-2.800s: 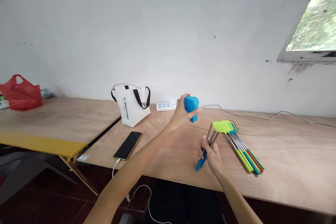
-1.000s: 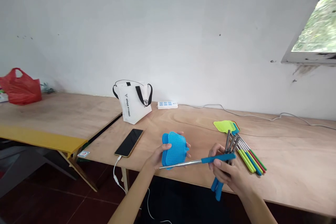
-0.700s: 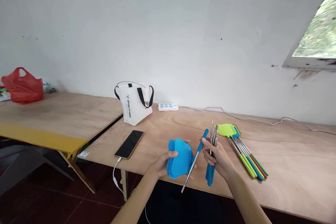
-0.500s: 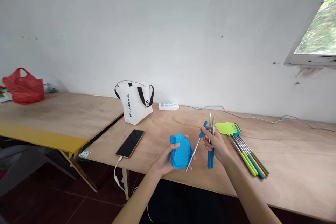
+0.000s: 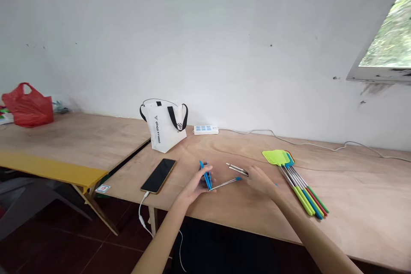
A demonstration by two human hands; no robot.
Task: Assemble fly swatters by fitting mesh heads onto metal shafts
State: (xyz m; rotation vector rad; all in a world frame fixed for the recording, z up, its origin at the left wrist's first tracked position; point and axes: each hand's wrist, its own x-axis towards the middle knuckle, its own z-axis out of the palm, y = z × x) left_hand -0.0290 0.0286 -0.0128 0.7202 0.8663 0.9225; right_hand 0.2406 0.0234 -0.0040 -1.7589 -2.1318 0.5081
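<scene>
Several blue fly swatter heads (image 5: 206, 175) are pinched in my left hand (image 5: 194, 185), turned nearly edge-on. A thin metal rod (image 5: 224, 183) with a blue grip at its end reaches from beside these heads toward the right. My right hand (image 5: 260, 180) is closed round metal rods (image 5: 236, 169) whose bare ends point left; a bit of blue handle shows by the wrist. Its palm hides the rest of them. To the right, fly swatters (image 5: 302, 190) in lime, blue, red and green lie stacked on the wooden table (image 5: 359, 205).
A phone (image 5: 158, 175) on a white cable lies left of my hands. Behind it stands a white bag (image 5: 165, 130) with black handles. A power strip (image 5: 205, 130) sits by the wall, its cord running right. A red plastic bag (image 5: 28, 107) rests on the left table.
Both hands have come down toward the tabletop. The blue heads have turned from face-on to edge-on, and the rods in my right hand have tipped from upright to pointing left.
</scene>
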